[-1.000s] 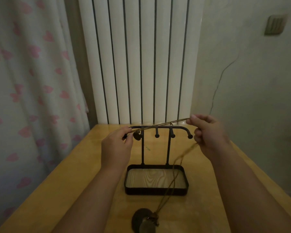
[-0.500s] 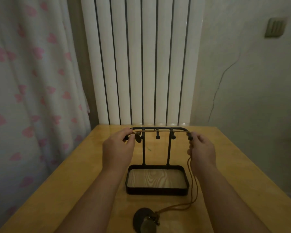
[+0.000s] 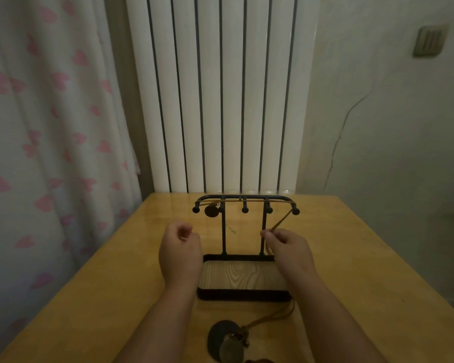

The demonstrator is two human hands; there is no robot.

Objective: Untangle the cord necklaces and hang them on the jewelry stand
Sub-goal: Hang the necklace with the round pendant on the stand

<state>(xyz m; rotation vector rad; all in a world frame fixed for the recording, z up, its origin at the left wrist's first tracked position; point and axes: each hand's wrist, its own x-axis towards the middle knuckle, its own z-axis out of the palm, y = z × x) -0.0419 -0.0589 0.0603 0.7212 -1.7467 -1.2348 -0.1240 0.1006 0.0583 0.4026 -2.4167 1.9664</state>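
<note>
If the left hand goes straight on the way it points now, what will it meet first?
Probably the left hook end of the jewelry stand, beside the small dark pendant hanging there; depth is unclear.

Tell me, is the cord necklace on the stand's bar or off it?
On: the cord lies along the stand's top bar, pendant hanging at the left; the right hand pinches its other end.
</note>
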